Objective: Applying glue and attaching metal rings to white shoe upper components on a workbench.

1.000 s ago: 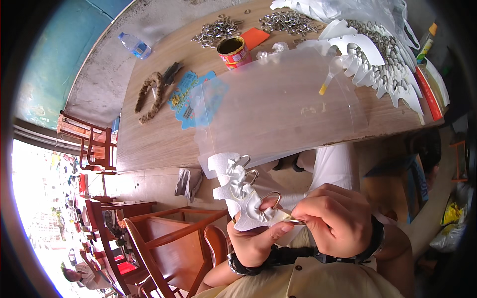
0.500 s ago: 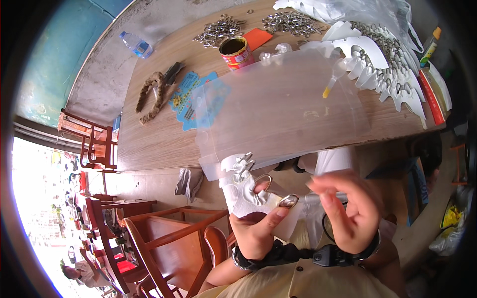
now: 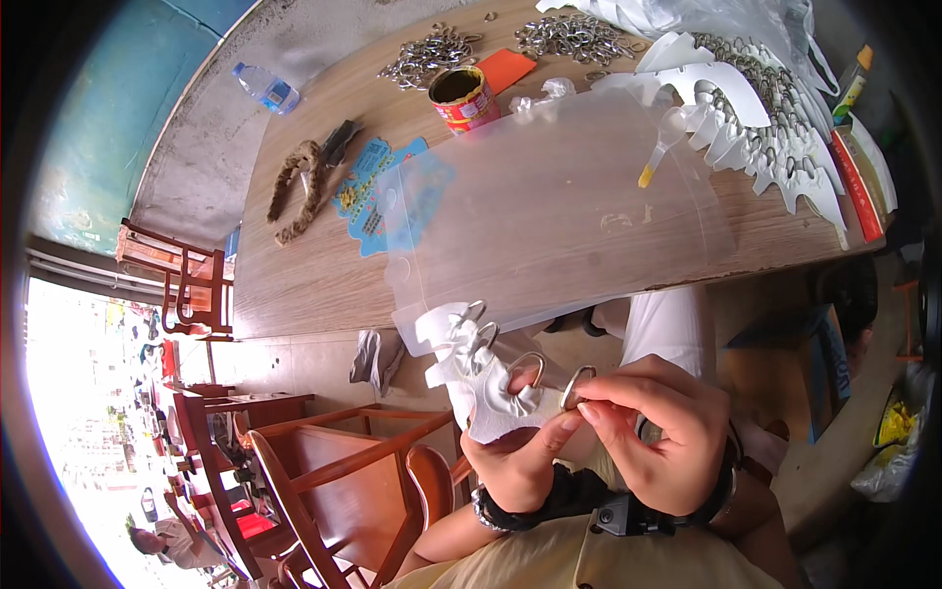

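My left hand [image 3: 512, 469] grips a white scalloped strip [image 3: 498, 417] just beyond the table's near edge. Several metal rings stand in its gathered tabs, and one fingertip shows through a ring. At the strip's right end is another metal ring [image 3: 579, 387], pinched between the thumb and fingers of my right hand [image 3: 672, 432]. The left thumb rests against the base of this ring. Whether the ring goes through the strip's end cannot be made out.
A translucent plastic sheet [image 3: 549, 216] covers the table's front. Behind it are a red tin [image 3: 465, 102] and piles of metal rings [image 3: 575, 39]. White strips with rings [image 3: 760, 128] are heaped at right. A wooden chair [image 3: 334, 481] stands at lower left.
My right hand has come left and closed on the ring, which now stands more upright. The left hand and strip have shifted slightly.
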Demonstrator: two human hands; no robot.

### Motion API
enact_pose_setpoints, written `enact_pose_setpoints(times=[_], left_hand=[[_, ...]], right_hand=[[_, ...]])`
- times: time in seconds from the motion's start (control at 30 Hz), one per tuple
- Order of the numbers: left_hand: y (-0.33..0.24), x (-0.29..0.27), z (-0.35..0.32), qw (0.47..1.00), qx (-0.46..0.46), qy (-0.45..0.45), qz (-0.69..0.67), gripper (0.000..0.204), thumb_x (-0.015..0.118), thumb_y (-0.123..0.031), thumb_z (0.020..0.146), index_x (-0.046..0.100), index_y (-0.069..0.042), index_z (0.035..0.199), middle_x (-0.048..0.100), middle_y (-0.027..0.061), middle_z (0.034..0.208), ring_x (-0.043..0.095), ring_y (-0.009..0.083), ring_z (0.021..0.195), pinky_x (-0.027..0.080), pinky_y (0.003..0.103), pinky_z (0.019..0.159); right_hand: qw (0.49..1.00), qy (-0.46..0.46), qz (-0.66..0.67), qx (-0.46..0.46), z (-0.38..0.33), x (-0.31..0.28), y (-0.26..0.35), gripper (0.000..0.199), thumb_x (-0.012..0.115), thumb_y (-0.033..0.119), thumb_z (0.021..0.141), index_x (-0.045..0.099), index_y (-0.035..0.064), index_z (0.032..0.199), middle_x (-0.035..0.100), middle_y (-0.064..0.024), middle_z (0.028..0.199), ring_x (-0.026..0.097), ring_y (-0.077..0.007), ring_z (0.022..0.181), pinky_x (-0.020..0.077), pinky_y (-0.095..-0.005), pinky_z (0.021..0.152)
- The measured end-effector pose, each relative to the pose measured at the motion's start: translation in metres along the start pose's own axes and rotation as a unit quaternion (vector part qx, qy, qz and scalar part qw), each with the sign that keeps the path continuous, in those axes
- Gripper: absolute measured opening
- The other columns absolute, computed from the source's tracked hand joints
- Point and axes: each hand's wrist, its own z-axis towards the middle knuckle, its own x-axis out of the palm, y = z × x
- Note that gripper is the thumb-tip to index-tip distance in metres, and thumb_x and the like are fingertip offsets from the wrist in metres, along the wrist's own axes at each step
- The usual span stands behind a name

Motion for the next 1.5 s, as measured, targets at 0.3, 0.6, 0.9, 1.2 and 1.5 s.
enact_pose_setpoints(times=[0.3, 0.6, 0.9, 1.2, 1.5], left_hand=[[0.008, -0.010, -0.003, 0.998, 0.041, 0.004, 0.048, 0.050, 0.085, -0.003, 0.066, 0.060, 0.005, 0.109, 0.064, 0.0099, 0.104, 0.059, 0.0159, 0.092, 0.047, 0.031, 0.084], [-0.001, 0.001, 0.001, 0.998, -0.023, 0.033, -0.051, 0.053, 0.081, 0.001, 0.070, 0.056, 0.003, 0.116, 0.064, 0.0074, 0.099, 0.061, 0.0141, 0.086, 0.048, 0.029, 0.079], [-0.012, 0.008, 0.009, 0.973, -0.182, 0.027, -0.141, 0.054, 0.076, 0.002, 0.074, 0.054, -0.001, 0.123, 0.066, 0.0053, 0.092, 0.062, 0.0132, 0.083, 0.048, 0.028, 0.079], [-0.007, 0.014, 0.012, 0.979, -0.136, 0.018, -0.153, 0.051, 0.071, 0.009, 0.074, 0.054, -0.001, 0.122, 0.067, 0.0066, 0.094, 0.064, 0.0152, 0.086, 0.047, 0.030, 0.083], [-0.001, 0.014, 0.010, 0.992, -0.063, 0.008, -0.112, 0.048, 0.072, 0.011, 0.073, 0.056, 0.002, 0.117, 0.067, 0.0094, 0.096, 0.064, 0.0183, 0.091, 0.050, 0.030, 0.082]], right_hand=[[0.999, 0.035, 0.014, 0.036, 0.004, -0.002, 0.002, 0.011, 0.067, -0.004, 0.078, 0.060, 0.0018, 0.085, 0.060, -0.0069, 0.074, 0.059, -0.0174, 0.056, 0.0460, -0.0279, 0.050], [1.000, 0.000, -0.011, -0.009, -0.001, 0.005, 0.001, 0.014, 0.064, -0.008, 0.077, 0.056, 0.0006, 0.085, 0.058, -0.0090, 0.075, 0.060, -0.0239, 0.062, 0.0476, -0.0318, 0.053], [0.993, -0.008, -0.068, -0.095, -0.002, 0.003, -0.008, 0.017, 0.066, -0.006, 0.076, 0.058, 0.0011, 0.089, 0.061, -0.0112, 0.082, 0.062, -0.0268, 0.069, 0.0501, -0.0336, 0.058], [0.994, 0.031, -0.028, -0.097, 0.003, -0.002, -0.017, 0.018, 0.065, -0.006, 0.077, 0.059, 0.0004, 0.093, 0.061, -0.0123, 0.086, 0.063, -0.0265, 0.072, 0.0503, -0.0329, 0.060], [0.998, 0.023, 0.059, -0.024, 0.011, -0.007, -0.016, 0.020, 0.068, -0.003, 0.077, 0.065, -0.0004, 0.097, 0.060, -0.0122, 0.087, 0.062, -0.0185, 0.070, 0.0489, -0.0279, 0.056]])
